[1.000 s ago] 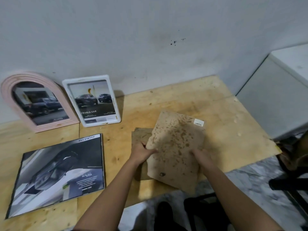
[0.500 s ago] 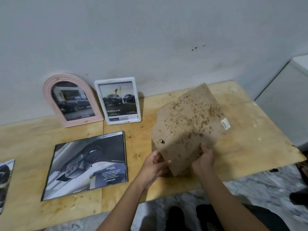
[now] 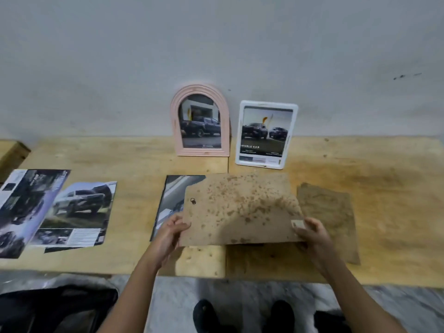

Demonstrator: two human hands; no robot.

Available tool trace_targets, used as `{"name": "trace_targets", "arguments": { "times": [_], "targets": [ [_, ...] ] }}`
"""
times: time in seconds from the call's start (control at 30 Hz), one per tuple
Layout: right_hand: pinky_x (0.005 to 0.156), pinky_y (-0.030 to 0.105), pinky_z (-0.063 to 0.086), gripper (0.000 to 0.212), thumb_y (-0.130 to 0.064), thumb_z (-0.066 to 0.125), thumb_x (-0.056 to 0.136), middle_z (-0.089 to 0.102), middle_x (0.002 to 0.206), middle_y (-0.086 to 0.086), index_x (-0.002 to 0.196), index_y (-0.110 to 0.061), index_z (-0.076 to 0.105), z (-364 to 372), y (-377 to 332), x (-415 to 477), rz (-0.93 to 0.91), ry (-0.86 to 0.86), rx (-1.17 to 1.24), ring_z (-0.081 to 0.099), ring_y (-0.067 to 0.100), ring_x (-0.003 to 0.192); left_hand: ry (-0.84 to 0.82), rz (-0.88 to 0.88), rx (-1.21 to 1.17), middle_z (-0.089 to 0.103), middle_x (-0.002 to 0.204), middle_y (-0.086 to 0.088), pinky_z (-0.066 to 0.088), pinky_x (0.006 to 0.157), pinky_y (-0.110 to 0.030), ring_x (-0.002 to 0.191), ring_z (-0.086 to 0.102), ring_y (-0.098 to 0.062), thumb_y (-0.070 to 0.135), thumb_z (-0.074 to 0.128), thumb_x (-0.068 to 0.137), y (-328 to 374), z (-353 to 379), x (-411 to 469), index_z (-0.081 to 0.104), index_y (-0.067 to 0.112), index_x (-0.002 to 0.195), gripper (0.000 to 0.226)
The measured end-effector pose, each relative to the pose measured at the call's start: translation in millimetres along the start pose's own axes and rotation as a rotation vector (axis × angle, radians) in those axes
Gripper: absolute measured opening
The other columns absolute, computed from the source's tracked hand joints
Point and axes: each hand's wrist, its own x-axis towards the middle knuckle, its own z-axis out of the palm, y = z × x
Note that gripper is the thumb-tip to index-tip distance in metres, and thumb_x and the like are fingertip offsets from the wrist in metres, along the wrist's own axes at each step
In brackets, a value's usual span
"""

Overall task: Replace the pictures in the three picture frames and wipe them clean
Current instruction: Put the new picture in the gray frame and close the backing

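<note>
Plywood table, pale and stained, ran along a grey wall. Only one view, from my head, looking down.

My left hand gripped the left edge of a brown, spotted backing board, thumb on top. My right hand was clamped on its lower right corner, thumb beside a small pale label. Hands were well apart, the board held flat between them, above the table. A small metal hanger ring showed near the board's left side.

Under the board's left part lay a car brochure page, mostly covered. To the right of the board, flat on the table, lay a darker brown sheet; I could not tell what it was made of.

At the back, leaning on the wall, stood a pink arched frame and just beside it, to the right, a white rectangular frame. Both held pickup truck pictures.

Far left on the table lay more car pages, overlapping one another. A wooden block sat at the left edge.

Below the table edge, marbled floor, my two dark shoes, and a black bag at left.
</note>
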Motion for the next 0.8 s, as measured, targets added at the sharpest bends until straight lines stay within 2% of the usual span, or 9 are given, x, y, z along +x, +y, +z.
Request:
{"name": "trace_targets", "arguments": {
  "times": [0.1, 0.17, 0.23, 0.33, 0.43, 0.57, 0.7, 0.77, 0.8],
  "targets": [
    [0.064, 0.038, 0.053, 0.056, -0.001, 0.079, 0.061, 0.055, 0.102, 0.014, 0.106, -0.008, 0.047, 44, 16, -2, 0.021, -0.023, -0.207, 0.059, 0.030, 0.087, 0.134, 0.028, 0.044, 0.064, 0.096, -0.016, 0.049, 0.061, -0.030, 0.077, 0.063, -0.022, -0.003, 0.046, 0.090, 6, -42, -1, 0.057, 0.007, 0.096, 0.016],
    [0.072, 0.045, 0.051, 0.046, 0.002, 0.078, 0.063, 0.056, 0.101, 0.016, 0.094, -0.011, 0.046, 69, 24, -3, 0.036, -0.024, -0.284, 0.058, 0.034, 0.091, 0.205, 0.037, 0.055, 0.063, 0.095, -0.015, 0.048, 0.065, -0.032, 0.079, 0.061, -0.024, -0.004, 0.045, 0.090, 7, -63, 0, 0.058, 0.009, 0.093, 0.019],
    [0.067, 0.040, 0.047, 0.034, 0.003, 0.070, 0.072, 0.056, 0.096, 0.014, 0.089, -0.012, 0.045, 88, 31, -3, 0.046, 0.023, -0.377, 0.057, 0.032, 0.089, 0.257, 0.030, 0.058, 0.064, 0.093, -0.013, 0.047, 0.068, -0.034, 0.081, 0.060, -0.024, -0.005, 0.042, 0.091, 7, -77, 4, 0.060, 0.011, 0.091, 0.024],
    [0.058, 0.032, 0.036, 0.027, 0.002, 0.064, 0.075, 0.050, 0.086, 0.010, 0.083, -0.012, 0.042, 103, 42, -3, -0.018, 0.137, -0.487, 0.049, 0.022, 0.076, 0.249, 0.003, 0.105, 0.064, 0.093, -0.012, 0.047, 0.067, -0.033, 0.080, 0.060, -0.023, -0.006, 0.041, 0.092, 6, -88, 10, 0.060, 0.009, 0.094, 0.025],
    [0.057, 0.032, 0.037, 0.023, -0.002, 0.063, 0.078, 0.053, 0.088, 0.010, 0.087, -0.012, 0.045, 105, 52, -7, -0.083, 0.260, -0.525, 0.050, 0.020, 0.072, 0.229, 0.011, 0.206, 0.065, 0.089, -0.008, 0.048, 0.065, -0.029, 0.080, 0.059, -0.023, -0.006, 0.044, 0.090, 3, -92, 16, 0.059, 0.005, 0.105, 0.024],
    [0.057, 0.030, 0.042, 0.022, -0.007, 0.067, 0.080, 0.059, 0.090, 0.010, 0.095, -0.009, 0.050, 107, 59, -15, -0.189, 0.349, -0.578, 0.055, 0.020, 0.074, 0.291, 0.158, 0.405, 0.061, 0.086, -0.001, 0.046, 0.070, -0.030, 0.083, 0.056, -0.020, -0.003, 0.053, 0.087, 4, -87, 19, 0.059, 0.009, 0.111, 0.027],
    [0.057, 0.023, 0.039, 0.021, -0.008, 0.066, 0.082, 0.059, 0.091, 0.008, 0.100, -0.010, 0.056, 113, 62, -16, -0.302, 0.372, -0.693, 0.052, 0.017, 0.074, 0.283, 0.235, 0.616, 0.065, 0.091, -0.008, 0.049, 0.070, -0.030, 0.080, 0.059, -0.021, 0.011, 0.058, 0.080, 5, -89, 28, 0.064, 0.012, 0.110, 0.030],
    [0.066, 0.026, 0.043, 0.027, -0.009, 0.067, 0.081, 0.060, 0.103, 0.012, 0.108, -0.008, 0.060, 114, 66, -14, -0.334, 0.382, -0.800, 0.054, 0.023, 0.088, 0.291, 0.209, 0.757, 0.062, 0.100, -0.009, 0.051, 0.078, -0.033, 0.088, 0.058, -0.024, 0.028, 0.055, 0.072, -3, -98, 39, 0.065, 0.020, 0.112, 0.042],
    [0.077, 0.031, 0.045, 0.032, -0.010, 0.068, 0.081, 0.056, 0.111, 0.015, 0.112, -0.008, 0.060, 115, 69, -13, -0.335, 0.384, -0.868, 0.052, 0.027, 0.099, 0.290, 0.179, 0.816, 0.058, 0.104, -0.009, 0.049, 0.081, -0.034, 0.093, 0.054, -0.024, 0.029, 0.054, 0.075, -6, -100, 43, 0.063, 0.021, 0.113, 0.039]
  ]
}}
